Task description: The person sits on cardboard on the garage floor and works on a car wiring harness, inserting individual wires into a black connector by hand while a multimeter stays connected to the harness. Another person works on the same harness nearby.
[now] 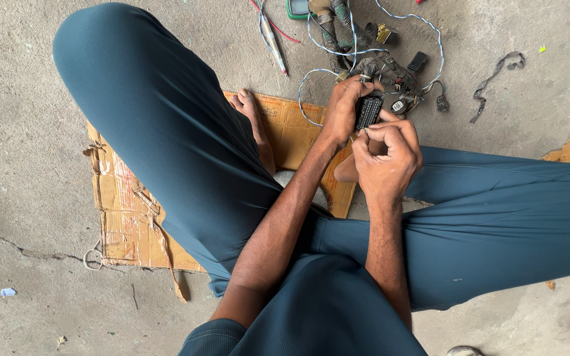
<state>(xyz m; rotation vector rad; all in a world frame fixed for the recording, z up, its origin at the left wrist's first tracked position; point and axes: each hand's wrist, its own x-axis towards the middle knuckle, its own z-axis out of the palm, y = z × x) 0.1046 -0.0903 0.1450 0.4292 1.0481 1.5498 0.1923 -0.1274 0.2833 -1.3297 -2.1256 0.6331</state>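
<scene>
Black multi-pin connector [368, 111], long axis upright and running away from me, clasped in my left hand [344, 109] above the cardboard [126, 217]; my right hand [387, 155], pinched narrow, touches its near end.

Workshop floor: bare concrete [536, 59] (wiring harness [377, 46] strewn)

Soft even daylight, faint shadows, sharp throughout.

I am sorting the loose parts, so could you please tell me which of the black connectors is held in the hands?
The ribbed black connector block, gripped by the left hand and touched by the right hand; the smaller black connectors lie on the concrete floor.
</scene>
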